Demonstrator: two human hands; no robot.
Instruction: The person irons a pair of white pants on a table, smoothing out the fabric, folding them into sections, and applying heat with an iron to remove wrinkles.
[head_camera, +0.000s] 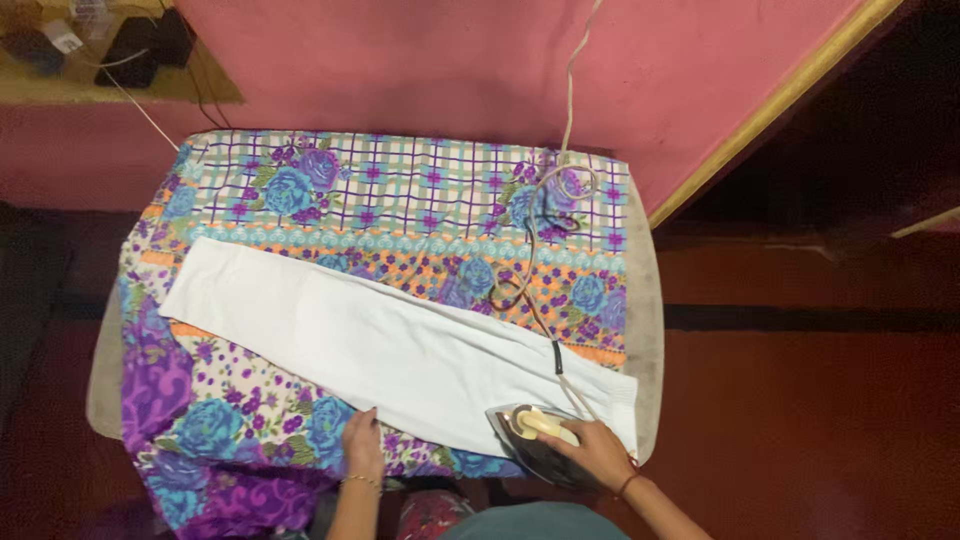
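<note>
You are closing your right hand (597, 452) around the cream handle of the heavy metal-soled clothes iron (535, 440), while your open left hand (362, 440) is pinning the soft, slippy long white garment (390, 345) just ahead.

Left hand (362, 443) flat, fingers (366, 418) extended; right hand (598, 455) curled in a closed grip.

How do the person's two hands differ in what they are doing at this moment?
The right hand is wrapped around the handle of the iron, while the left hand holds nothing. The left hand lies flat at the near edge of the white cloth; the right hand is raised on the iron at the cloth's right end. Both wear a wrist band and work over the flowered cover.
</note>
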